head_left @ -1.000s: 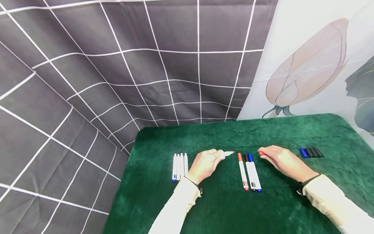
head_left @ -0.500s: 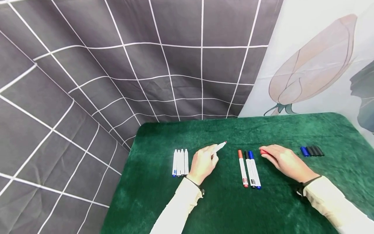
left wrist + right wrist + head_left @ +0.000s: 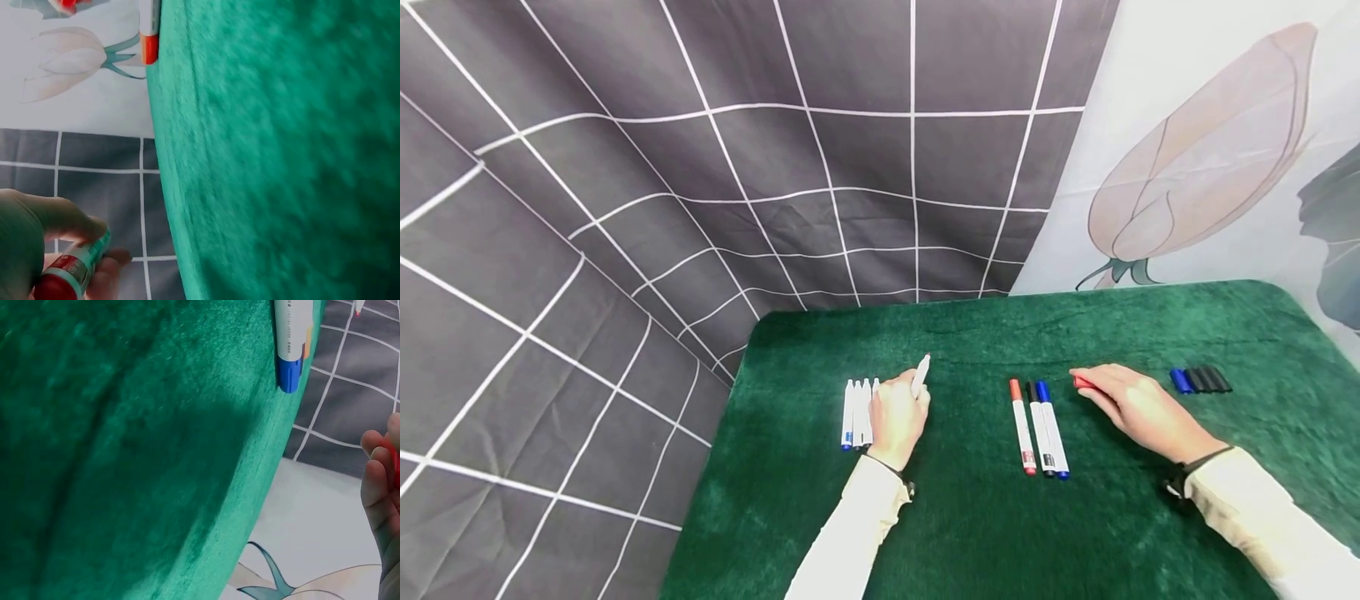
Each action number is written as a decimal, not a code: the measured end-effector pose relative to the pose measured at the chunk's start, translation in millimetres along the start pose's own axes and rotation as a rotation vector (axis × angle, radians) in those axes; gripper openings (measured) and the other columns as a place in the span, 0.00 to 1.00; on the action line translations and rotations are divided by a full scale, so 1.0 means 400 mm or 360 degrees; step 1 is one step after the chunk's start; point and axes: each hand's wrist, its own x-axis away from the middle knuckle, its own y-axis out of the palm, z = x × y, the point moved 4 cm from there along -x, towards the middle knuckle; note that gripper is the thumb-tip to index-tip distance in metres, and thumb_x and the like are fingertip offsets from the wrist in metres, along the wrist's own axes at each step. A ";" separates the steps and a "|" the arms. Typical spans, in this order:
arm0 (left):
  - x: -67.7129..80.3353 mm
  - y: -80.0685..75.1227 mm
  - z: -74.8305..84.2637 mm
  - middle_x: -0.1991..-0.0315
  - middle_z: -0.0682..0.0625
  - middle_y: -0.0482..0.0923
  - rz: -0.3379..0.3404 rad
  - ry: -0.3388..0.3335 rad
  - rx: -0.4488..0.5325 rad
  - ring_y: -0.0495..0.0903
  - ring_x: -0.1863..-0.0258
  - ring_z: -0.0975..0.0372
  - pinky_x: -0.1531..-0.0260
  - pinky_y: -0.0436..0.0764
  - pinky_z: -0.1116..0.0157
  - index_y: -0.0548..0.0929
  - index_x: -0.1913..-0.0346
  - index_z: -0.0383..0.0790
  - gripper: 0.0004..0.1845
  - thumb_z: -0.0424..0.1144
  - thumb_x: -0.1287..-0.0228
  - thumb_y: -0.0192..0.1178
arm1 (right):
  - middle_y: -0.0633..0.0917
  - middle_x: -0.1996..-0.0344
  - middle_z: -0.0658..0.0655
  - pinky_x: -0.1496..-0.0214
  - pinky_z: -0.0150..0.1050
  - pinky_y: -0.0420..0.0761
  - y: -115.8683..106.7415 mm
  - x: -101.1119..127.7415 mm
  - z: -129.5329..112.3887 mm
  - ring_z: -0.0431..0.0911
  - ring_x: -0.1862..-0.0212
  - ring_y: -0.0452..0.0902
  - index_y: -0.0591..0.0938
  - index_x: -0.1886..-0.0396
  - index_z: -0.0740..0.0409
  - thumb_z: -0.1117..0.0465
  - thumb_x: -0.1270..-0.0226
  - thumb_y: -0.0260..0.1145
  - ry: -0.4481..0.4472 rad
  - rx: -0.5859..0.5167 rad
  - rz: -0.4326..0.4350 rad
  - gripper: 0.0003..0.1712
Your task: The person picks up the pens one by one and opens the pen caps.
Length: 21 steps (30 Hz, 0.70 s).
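Note:
On the green cloth-covered table (image 3: 985, 533) my left hand (image 3: 898, 417) grips an uncapped white marker (image 3: 920, 377), tip pointing up and away; its red end cap (image 3: 59, 284) shows in the left wrist view. Just left of that hand lie several uncapped white markers (image 3: 857, 412) side by side. My right hand (image 3: 1138, 408) rests on the cloth and pinches a red cap (image 3: 1082, 382). Between the hands lie three capped markers (image 3: 1037, 425) in red, black and blue; the blue one (image 3: 290, 337) shows in the right wrist view.
A row of loose blue and black caps (image 3: 1201, 380) lies at the right of the table. A dark grid-patterned curtain (image 3: 700, 167) hangs behind and left; a floral sheet (image 3: 1210, 150) hangs at the right. The table's left edge drops off near the white markers.
My left hand has carried the uncapped marker leftward, from near the capped markers to beside the white markers, swinging its tip upward. The right hand has stayed put, still holding the red cap.

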 end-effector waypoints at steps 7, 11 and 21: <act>0.017 -0.003 -0.034 0.77 0.45 0.85 0.0066 -0.0073 -0.0204 0.84 0.76 0.49 0.77 0.78 0.53 0.85 0.74 0.40 0.05 0.36 0.49 0.72 | 0.87 0.54 0.55 0.37 0.24 0.67 -0.012 0.013 0.010 0.48 0.52 0.84 0.85 0.47 0.61 0.73 0.53 0.77 -0.0022 -0.0008 0.0021 0.29; 0.024 -0.006 -0.051 0.74 0.42 0.82 0.0081 -0.0117 -0.0253 0.83 0.75 0.48 0.74 0.79 0.53 0.86 0.72 0.36 0.06 0.36 0.48 0.72 | 0.85 0.53 0.56 0.36 0.14 0.52 -0.018 0.020 0.020 0.50 0.53 0.83 0.84 0.45 0.63 0.74 0.52 0.76 -0.0041 -0.0015 0.0034 0.29; 0.028 -0.004 -0.070 0.77 0.40 0.80 -0.0055 -0.0183 -0.0411 0.82 0.78 0.46 0.74 0.79 0.52 0.84 0.76 0.32 0.10 0.37 0.49 0.70 | 0.79 0.57 0.56 0.56 0.35 0.75 -0.046 0.052 0.064 0.45 0.60 0.78 0.85 0.46 0.63 0.69 0.43 0.74 0.0027 0.0079 0.0095 0.23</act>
